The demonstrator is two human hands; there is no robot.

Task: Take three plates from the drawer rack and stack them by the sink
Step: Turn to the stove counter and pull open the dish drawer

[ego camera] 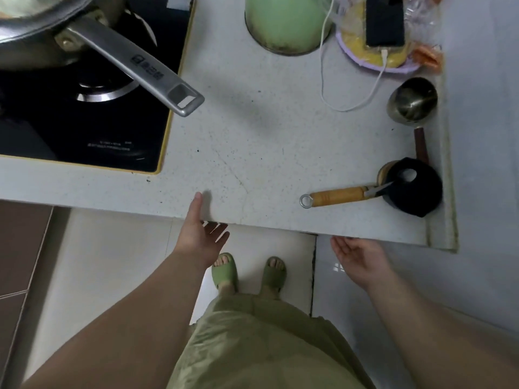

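Both hands are reaching under the worktop (252, 153) edge, left hand (200, 237) and right hand (358, 258) with fingers released, holding nothing; no plates showing, likely stiff, breakable, best gripped by the rims

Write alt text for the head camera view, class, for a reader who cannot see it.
Both bare hands reach under a counter edge, empty: the left hand with its thumb on top, the right hand palm up below. On the counter are a pan on a stove, a green kettle, a phone, a ladle and a wooden-handled tool. No plates or sink show.
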